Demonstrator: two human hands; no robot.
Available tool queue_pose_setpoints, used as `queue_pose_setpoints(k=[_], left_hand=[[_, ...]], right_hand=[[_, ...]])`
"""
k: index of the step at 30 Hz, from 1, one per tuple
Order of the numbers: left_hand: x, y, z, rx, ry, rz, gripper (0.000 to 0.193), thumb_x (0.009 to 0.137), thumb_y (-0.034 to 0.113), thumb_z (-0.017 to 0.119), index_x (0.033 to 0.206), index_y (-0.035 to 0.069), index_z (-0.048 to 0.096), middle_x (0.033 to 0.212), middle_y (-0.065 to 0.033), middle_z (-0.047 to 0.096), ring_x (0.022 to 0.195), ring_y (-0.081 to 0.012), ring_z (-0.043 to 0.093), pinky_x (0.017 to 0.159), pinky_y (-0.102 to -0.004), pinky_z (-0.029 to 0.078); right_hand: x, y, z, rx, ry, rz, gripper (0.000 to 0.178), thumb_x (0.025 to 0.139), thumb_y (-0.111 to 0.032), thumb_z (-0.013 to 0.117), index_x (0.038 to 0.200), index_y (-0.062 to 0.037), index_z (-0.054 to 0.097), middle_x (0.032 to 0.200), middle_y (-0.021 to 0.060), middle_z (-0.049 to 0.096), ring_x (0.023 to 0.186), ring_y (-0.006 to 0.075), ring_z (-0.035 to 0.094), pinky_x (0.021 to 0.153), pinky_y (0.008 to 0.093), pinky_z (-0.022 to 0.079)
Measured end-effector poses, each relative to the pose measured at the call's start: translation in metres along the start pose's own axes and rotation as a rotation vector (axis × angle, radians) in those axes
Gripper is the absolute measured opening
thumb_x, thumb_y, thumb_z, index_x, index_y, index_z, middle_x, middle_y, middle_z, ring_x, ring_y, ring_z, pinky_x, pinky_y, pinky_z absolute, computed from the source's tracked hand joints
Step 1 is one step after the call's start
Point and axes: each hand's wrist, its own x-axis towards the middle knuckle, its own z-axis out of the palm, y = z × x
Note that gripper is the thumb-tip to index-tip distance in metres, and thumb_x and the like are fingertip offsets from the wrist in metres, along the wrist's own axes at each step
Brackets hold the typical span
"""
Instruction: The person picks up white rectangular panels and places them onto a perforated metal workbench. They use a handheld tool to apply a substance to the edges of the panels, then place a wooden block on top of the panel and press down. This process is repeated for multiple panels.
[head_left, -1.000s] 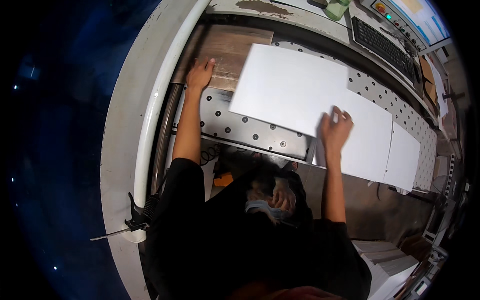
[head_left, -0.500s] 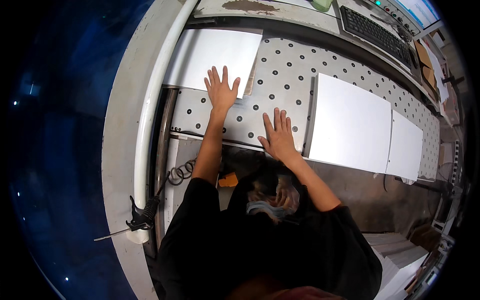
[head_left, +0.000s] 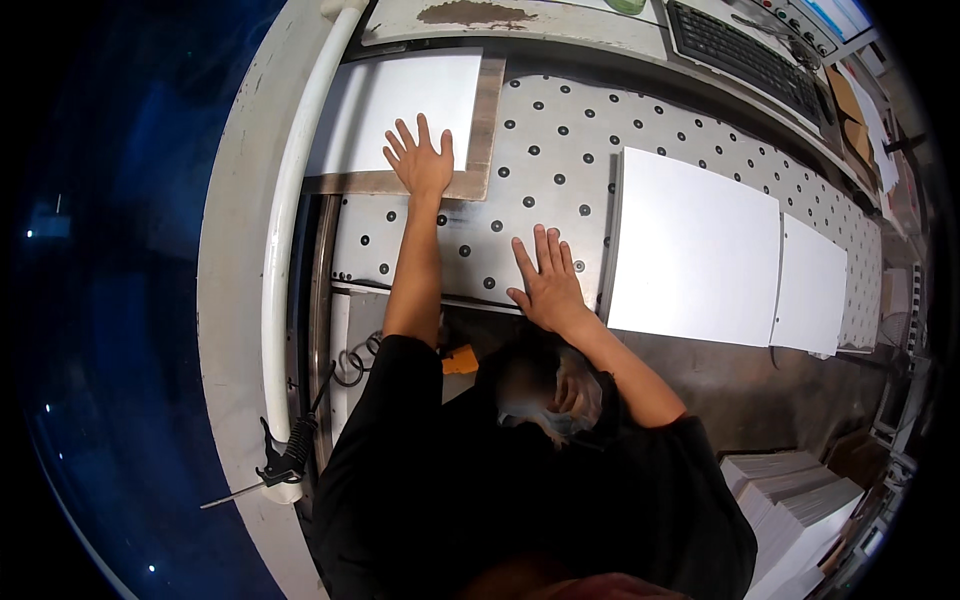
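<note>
My left hand [head_left: 423,163] lies flat with fingers spread on the near right part of a white sheet stack [head_left: 410,90]. Under that white paper a brown board [head_left: 480,150] shows along the right and near edges. My right hand [head_left: 550,283] rests open, fingers apart, at the near edge of the metal table [head_left: 520,205], which is dotted with small black studs. Right of it lies a thick stack of white sheets [head_left: 692,245], and a smaller white stack [head_left: 808,283] sits beside that.
A white rail [head_left: 290,240] runs along the left, with a black air gun [head_left: 288,455] on a coiled hose hanging low. Behind the table are a ledge with a keyboard [head_left: 745,60] and a control panel [head_left: 800,25]. More paper stacks [head_left: 800,510] stand at lower right.
The white paper under my left hand has shifted left, baring more of the brown board at its right and near edges. My left hand moved with it; my right hand stays near the edge.
</note>
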Motion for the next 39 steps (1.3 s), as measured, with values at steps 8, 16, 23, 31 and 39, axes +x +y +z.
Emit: queue_pose_setpoints(k=[8,16,23,31,39], left_hand=[[0.013,-0.030,-0.007,0.018,-0.051,0.042,0.072,0.100,0.059,0.043,0.157,0.016,0.040,0.164,-0.0273,0.026,0.152,-0.0494,0.019,0.123,-0.0597,0.010],[0.037,-0.083,-0.016,0.072,-0.065,0.041,0.070,0.101,0.060,0.041,0.158,0.019,0.039,0.163,-0.0255,0.028,0.151,-0.0482,0.022,0.123,-0.0590,0.014],[0.055,-0.122,-0.019,0.065,-0.088,0.016,0.069,0.103,0.059,0.042,0.159,0.019,0.037,0.166,-0.0226,0.024,0.153,-0.0449,0.018,0.124,-0.0575,0.011],[0.052,-0.122,-0.017,-0.006,-0.028,0.009,0.068,0.101,0.055,0.048,0.155,0.014,0.042,0.165,-0.0207,0.027,0.154,-0.0423,0.019,0.125,-0.0544,0.010],[-0.013,-0.118,-0.018,-0.032,0.135,-0.505,0.089,0.091,0.069,0.053,0.158,0.012,0.039,0.160,-0.0401,0.018,0.151,-0.0569,0.007,0.122,-0.0616,0.005]], right_hand=[[0.002,-0.001,-0.003,-0.005,-0.034,0.010,0.088,0.094,-0.045,0.066,0.162,-0.0084,0.023,0.163,0.0342,0.014,0.151,0.0515,0.016,0.123,0.0586,0.017],[0.004,-0.004,-0.003,-0.008,-0.060,0.024,0.088,0.095,-0.045,0.065,0.162,-0.0087,0.021,0.163,0.0347,0.012,0.152,0.0523,0.013,0.123,0.0594,0.015],[0.003,-0.002,-0.001,0.017,-0.077,0.024,0.088,0.097,-0.044,0.062,0.163,-0.0092,0.017,0.164,0.0348,0.008,0.152,0.0529,0.010,0.123,0.0596,0.014],[0.001,-0.003,0.001,-0.049,-0.005,0.001,0.086,0.094,-0.043,0.066,0.160,-0.0057,0.025,0.161,0.0370,0.015,0.149,0.0552,0.017,0.121,0.0615,0.020],[0.054,-0.001,-0.028,0.140,0.012,-0.027,0.080,0.085,-0.037,0.077,0.151,-0.0093,0.041,0.153,0.0381,0.030,0.142,0.0558,0.031,0.115,0.0574,0.033]])
